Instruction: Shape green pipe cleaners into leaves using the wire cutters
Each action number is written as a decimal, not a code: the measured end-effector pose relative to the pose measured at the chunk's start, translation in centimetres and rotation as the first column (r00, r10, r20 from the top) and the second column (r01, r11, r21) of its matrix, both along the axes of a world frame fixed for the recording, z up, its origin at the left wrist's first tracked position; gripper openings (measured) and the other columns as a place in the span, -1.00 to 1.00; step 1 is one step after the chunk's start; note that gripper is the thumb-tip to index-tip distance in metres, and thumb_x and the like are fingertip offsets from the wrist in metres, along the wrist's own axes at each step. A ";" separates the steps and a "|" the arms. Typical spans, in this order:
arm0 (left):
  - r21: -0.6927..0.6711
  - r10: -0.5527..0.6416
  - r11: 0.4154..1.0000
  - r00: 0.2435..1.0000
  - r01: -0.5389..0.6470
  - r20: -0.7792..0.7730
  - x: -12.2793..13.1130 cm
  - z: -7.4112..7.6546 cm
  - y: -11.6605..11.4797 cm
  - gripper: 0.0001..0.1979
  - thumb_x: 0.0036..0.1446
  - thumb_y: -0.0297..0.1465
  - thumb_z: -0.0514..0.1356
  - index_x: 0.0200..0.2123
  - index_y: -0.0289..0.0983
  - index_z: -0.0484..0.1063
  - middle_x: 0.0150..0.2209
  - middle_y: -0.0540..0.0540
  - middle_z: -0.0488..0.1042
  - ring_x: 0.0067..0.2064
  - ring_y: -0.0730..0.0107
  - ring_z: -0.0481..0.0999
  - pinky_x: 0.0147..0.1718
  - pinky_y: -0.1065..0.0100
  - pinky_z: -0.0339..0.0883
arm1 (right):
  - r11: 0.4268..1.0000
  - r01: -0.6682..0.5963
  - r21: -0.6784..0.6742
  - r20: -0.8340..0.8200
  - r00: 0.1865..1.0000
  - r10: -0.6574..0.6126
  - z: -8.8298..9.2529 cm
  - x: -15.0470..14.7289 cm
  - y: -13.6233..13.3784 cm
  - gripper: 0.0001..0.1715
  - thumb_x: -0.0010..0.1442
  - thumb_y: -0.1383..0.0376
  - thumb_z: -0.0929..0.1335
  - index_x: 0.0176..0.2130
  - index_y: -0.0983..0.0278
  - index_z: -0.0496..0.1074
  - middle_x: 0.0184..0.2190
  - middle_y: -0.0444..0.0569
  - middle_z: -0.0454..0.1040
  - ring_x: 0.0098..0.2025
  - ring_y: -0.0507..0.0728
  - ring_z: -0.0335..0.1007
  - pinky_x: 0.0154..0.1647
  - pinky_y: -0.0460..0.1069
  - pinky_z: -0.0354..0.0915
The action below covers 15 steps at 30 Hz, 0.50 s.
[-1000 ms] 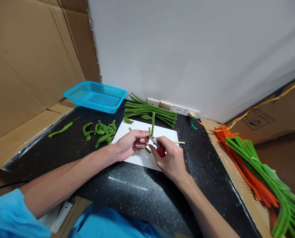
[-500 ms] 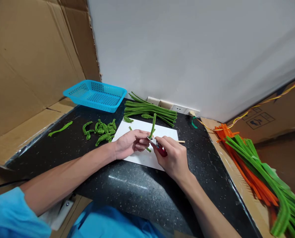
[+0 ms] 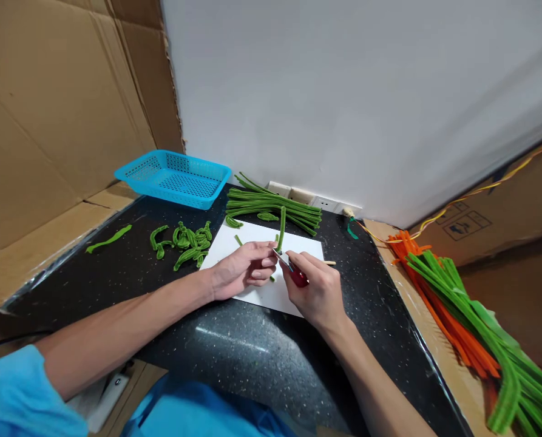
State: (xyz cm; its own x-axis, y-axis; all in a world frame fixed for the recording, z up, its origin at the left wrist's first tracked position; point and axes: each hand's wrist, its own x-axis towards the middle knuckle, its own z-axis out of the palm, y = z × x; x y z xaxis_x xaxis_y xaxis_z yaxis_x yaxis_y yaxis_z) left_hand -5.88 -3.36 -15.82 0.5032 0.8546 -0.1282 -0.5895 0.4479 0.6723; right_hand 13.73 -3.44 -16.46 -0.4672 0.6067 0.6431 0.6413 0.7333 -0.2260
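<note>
Over a white sheet of paper (image 3: pixel 252 295), my left hand (image 3: pixel 247 267) pinches a green fuzzy pipe cleaner (image 3: pixel 282 226) that stands upright from the fingertips. A shorter green end shows beside it. My right hand (image 3: pixel 316 285) is closed round red-handled scissors (image 3: pixel 283 257). Their metal blades touch the base of the pipe cleaner at my left fingertips; the fingers partly hide the spot. On the paper's upper left lies a curled green piece (image 3: pixel 233 223), with a leaf-shaped green loop (image 3: pixel 267 216) behind the sheet.
A pile of bent green pieces (image 3: pixel 191 243) lies left of the paper. Behind are a blue basket (image 3: pixel 173 197) and a bundle of green pipe cleaners (image 3: pixel 271 203) by the wall sockets (image 3: pixel 325 204). Orange strips (image 3: pixel 448 321) and green strips (image 3: pixel 484 334) lie at right.
The scissor blades have shifted slightly against the pipe cleaner's base, and the short green end now shows on its left. The whole view has moved a little.
</note>
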 end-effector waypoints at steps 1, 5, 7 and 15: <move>0.016 0.010 1.000 1.000 -0.010 0.000 0.1 -0.1 0.0 -0.82 0.24 -0.42 0.37 -0.23 -0.33 0.41 -0.50 0.11 0.25 -0.63 0.67 0.16 -0.67 0.60 -0.07 | 0.999 0.001 -0.035 -0.014 1.000 -0.002 0.0 0.0 0.0 -0.89 0.37 0.38 0.35 -0.17 0.25 0.51 -0.46 -0.10 0.45 -0.45 0.07 0.33 -0.37 -0.06 0.21; 0.073 0.062 0.995 0.998 -0.061 -0.010 0.2 -0.3 0.0 -0.67 0.14 -0.32 0.49 -0.26 -0.30 0.40 -0.47 0.10 0.31 -0.62 0.67 0.20 -0.70 0.62 -0.05 | 0.990 -0.021 -0.139 -0.074 0.997 0.010 0.1 -0.3 -0.2 -0.87 0.38 0.36 0.35 -0.26 0.23 0.47 -0.47 -0.12 0.40 -0.45 0.05 0.28 -0.37 -0.06 0.21; 0.103 0.089 0.991 0.996 -0.086 -0.021 0.2 -0.2 -0.1 -0.63 0.10 -0.28 0.52 -0.28 -0.30 0.39 -0.45 0.09 0.34 -0.62 0.68 0.22 -0.71 0.61 -0.02 | 0.988 -0.041 -0.149 -0.106 0.994 0.025 0.3 -0.4 -0.3 -0.87 0.36 0.37 0.36 -0.28 0.23 0.46 -0.48 -0.14 0.37 -0.46 0.05 0.26 -0.38 -0.06 0.19; 0.154 0.128 0.981 0.990 -0.119 -0.052 0.5 0.1 -0.2 -0.56 0.00 -0.31 0.58 -0.22 -0.30 0.41 -0.44 0.09 0.39 -0.62 0.67 0.25 -0.71 0.60 -0.02 | 0.981 -0.058 -0.184 -0.135 0.990 0.033 0.5 -0.4 -0.3 -0.89 0.33 0.37 0.37 -0.29 0.24 0.47 -0.48 -0.15 0.36 -0.47 0.04 0.22 -0.39 -0.06 0.17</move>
State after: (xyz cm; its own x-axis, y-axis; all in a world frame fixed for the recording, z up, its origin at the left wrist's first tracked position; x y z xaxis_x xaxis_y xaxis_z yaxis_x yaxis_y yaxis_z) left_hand -5.41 -3.54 -15.74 0.3878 0.9215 -0.0209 -0.5891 0.2652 0.7634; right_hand 13.31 -3.71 -15.94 -0.4162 0.7025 0.5773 0.5643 0.6974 -0.4418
